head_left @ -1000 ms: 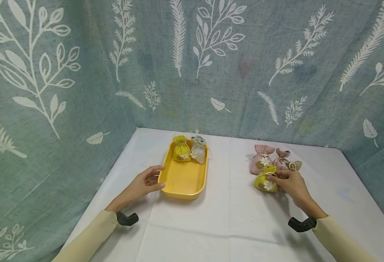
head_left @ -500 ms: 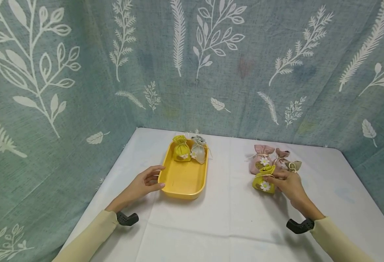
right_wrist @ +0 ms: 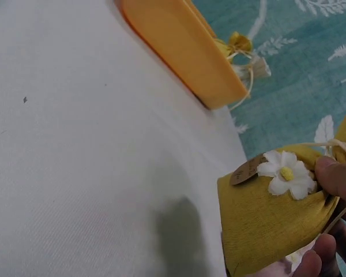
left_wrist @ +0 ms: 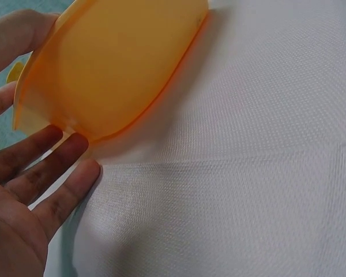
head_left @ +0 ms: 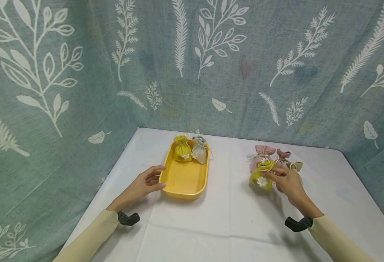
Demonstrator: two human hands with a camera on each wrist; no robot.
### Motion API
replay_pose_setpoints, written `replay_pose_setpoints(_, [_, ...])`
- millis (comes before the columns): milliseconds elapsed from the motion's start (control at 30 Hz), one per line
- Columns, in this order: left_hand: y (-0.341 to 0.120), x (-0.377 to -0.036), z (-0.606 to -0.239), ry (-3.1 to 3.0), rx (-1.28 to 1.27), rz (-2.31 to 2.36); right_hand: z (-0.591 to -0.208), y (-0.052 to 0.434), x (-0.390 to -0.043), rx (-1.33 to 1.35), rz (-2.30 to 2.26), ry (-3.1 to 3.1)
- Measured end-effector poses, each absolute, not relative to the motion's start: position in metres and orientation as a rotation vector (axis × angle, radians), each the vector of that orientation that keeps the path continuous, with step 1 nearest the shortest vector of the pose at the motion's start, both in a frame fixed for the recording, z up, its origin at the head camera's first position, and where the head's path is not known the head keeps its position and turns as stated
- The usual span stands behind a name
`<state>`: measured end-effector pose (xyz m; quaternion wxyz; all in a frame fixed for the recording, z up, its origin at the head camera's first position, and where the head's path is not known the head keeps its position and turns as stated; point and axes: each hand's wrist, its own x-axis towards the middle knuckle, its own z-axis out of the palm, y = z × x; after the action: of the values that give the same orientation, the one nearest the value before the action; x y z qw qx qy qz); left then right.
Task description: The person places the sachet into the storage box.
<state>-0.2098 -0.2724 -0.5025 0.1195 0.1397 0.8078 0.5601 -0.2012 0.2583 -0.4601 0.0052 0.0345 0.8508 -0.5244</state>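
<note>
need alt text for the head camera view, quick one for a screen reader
A person's right hand pinches a yellow-green pouch with a white daisy, in front of pink pouches on a white table. The left hand rests against a yellow tray holding two pouches at its far end.

The scene is lit evenly and brightly from above, and no hard glare is seen. Soft, pale shadows are cast on the white tablecloth [head_left: 231,218] beneath the yellow tray [head_left: 183,182]. Wide-angle bending is noticed at the head view's edges. In the left wrist view the left hand [left_wrist: 23,202] is rendered soft and darkened; the right wrist view's green pouch [right_wrist: 271,225] is held sharp, a blurred grey shadow thrown beside it.
</note>
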Motion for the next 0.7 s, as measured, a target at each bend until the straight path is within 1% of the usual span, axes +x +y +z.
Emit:
replay_pose_setpoints(267, [-0.272,-0.209,-0.503,2.368,0.403,1.634,-0.453,0.249,-0.206,0.101,-1.671,2.634])
replay_pose_setpoints(567, [-0.272,-0.21,-0.504,2.361,0.431,1.639,-0.451,0.234,-0.215,-0.102,-1.658,2.707])
replay_pose_setpoints(700, [-0.271,-0.209,-0.503,2.364,0.417,1.633,-0.45,0.227,-0.217,-0.125,-1.702,2.658])
